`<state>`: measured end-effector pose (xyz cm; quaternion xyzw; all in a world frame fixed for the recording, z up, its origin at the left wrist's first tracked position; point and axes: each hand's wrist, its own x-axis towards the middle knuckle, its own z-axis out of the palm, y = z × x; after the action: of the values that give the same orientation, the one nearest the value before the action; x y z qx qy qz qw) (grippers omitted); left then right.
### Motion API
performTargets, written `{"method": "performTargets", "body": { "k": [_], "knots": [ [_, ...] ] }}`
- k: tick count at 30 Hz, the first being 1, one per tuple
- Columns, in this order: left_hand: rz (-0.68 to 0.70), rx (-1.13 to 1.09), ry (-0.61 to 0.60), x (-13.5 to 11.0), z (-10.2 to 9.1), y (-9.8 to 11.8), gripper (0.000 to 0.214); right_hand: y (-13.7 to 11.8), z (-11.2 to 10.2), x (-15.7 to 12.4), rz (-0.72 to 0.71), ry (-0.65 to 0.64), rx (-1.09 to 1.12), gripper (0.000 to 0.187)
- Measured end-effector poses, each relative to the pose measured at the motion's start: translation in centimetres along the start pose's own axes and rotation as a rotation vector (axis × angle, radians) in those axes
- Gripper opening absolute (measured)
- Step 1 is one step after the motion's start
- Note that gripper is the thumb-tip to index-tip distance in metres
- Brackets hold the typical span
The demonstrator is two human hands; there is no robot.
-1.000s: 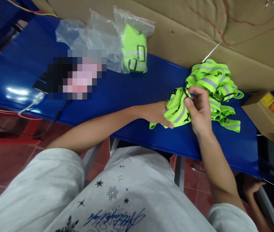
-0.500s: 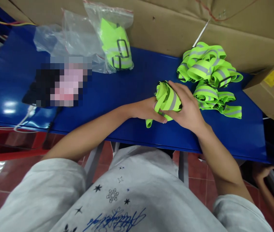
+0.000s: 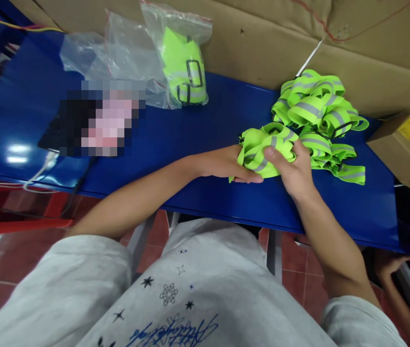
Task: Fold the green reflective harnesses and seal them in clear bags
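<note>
A bundled reflective strap, neon yellow-green with a grey stripe, is held between both hands above the blue table. My left hand grips its left side and underside, fingers partly hidden beneath the folds. My right hand clasps the right side, its thumb pressed on top and the other fingers behind. Just beyond my right hand lies a pile of similar reflective straps, with black buckles showing among the loops. A looser strap trails from the pile's near side.
At the back, a clear zip bag holds a folded strap, with other clear plastic bags beside it. A blurred-out dark and pink item lies left, near a white cable. A cardboard box stands right. Another person's hand shows below.
The strap bundle has turned and spread wider between my hands. My right hand has shifted from over its top to its right side, thumb now on top. The view has moved slightly.
</note>
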<state>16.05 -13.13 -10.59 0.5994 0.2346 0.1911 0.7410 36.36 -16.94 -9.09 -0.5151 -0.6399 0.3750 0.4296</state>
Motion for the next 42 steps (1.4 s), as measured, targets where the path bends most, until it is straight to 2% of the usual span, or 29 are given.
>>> {"method": "performTargets", "body": {
  "k": [4, 7, 10, 11, 13, 15, 16, 18, 21, 23, 26, 28, 30, 32, 34, 36, 37, 38, 39, 40, 41, 42],
  "knots": [
    [-0.068, 0.091, 0.089, 0.6, 0.2, -0.4, 0.035, 0.1, 0.8, 0.0, 0.006, 0.066, -0.021, 0.053],
    [-0.091, 0.292, 0.226, 0.4, 0.3, -0.3, 0.042, -0.2, 1.1, -0.2, -0.047, 0.111, -0.101, 0.058],
    [-0.057, 0.47, 0.307, -0.2, 0.5, 0.0, 0.049, -0.1, 0.8, -0.4, -0.056, 0.165, -0.116, 0.056],
    [-0.058, 0.459, 0.332, -0.3, 0.6, 0.1, 0.055, 0.1, 0.6, -0.4, -0.039, 0.2, -0.1, 0.054],
    [-0.05, 0.341, 0.386, -0.3, 0.8, 0.0, 0.086, 0.8, 0.2, -0.2, 0.023, 0.256, -0.028, 0.052],
    [0.053, 0.162, 0.428, 0.1, 1.1, -0.3, 0.115, 1.5, 0.1, 0.3, 0.112, 0.258, 0.102, 0.052],
    [0.135, 0.079, 0.429, 0.4, 1.3, -0.6, 0.121, 1.8, 0.1, 0.5, 0.154, 0.241, 0.17, 0.054],
    [0.271, -0.05, 0.409, 1.1, 1.5, -1.2, 0.114, 2.4, 0.2, 0.9, 0.216, 0.191, 0.265, 0.057],
    [0.292, -0.12, 0.45, 1.6, 1.3, -2.0, 0.089, 2.9, 0.5, 1.0, 0.241, 0.147, 0.237, 0.057],
    [0.279, -0.069, 0.502, 1.7, 0.6, -2.5, 0.078, 2.9, 0.6, 0.9, 0.24, 0.156, 0.168, 0.062],
    [0.281, 0.058, 0.507, 1.6, -0.4, -2.9, 0.072, 2.4, 0.6, 0.8, 0.235, 0.103, 0.157, 0.08],
    [0.266, 0.136, 0.51, 1.5, -0.6, -3.0, 0.067, 1.8, 0.5, 0.7, 0.211, 0.055, 0.138, 0.081],
    [0.212, 0.195, 0.526, 1.3, -0.2, -3.0, 0.071, 1.4, 0.4, 0.7, 0.166, 0.072, 0.04, 0.071],
    [0.157, 0.224, 0.535, 1.1, 0.5, -2.8, 0.083, 1.4, 0.5, 0.7, 0.137, 0.12, -0.021, 0.064],
    [0.184, 0.236, 0.476, 0.5, 0.6, -2.0, 0.101, 1.6, 0.7, 0.7, 0.131, 0.147, 0.05, 0.061],
    [0.239, 0.311, 0.381, -0.8, -0.5, -0.5, 0.113, 1.8, 1.0, 0.6, 0.149, 0.164, 0.202, 0.058],
    [0.243, 0.382, 0.388, -1.7, -1.8, 0.5, 0.113, 1.8, 1.1, 0.6, 0.168, 0.177, 0.275, 0.057],
    [0.199, 0.488, 0.44, -2.8, -3.4, 1.5, 0.105, 1.7, 1.1, 0.6, 0.192, 0.197, 0.336, 0.056],
    [0.119, 0.607, 0.649, -4.1, -5.4, 2.6, 0.082, 1.5, 1.1, 0.7, 0.217, 0.22, 0.384, 0.056],
    [0.028, 0.714, 0.98, -5.4, -7.6, 3.6, 0.058, 1.3, 1.0, 0.8, 0.237, 0.24, 0.419, 0.056],
    [-0.012, 0.757, 1.187, -6.8, -9.9, 4.5, 0.045, 1.2, 0.9, 0.9, 0.248, 0.253, 0.446, 0.056],
    [-0.031, 0.786, 1.325, -8.0, -12.0, 5.2, 0.041, 1.0, 0.8, 1.0, 0.251, 0.26, 0.466, 0.056]
  ]
}}
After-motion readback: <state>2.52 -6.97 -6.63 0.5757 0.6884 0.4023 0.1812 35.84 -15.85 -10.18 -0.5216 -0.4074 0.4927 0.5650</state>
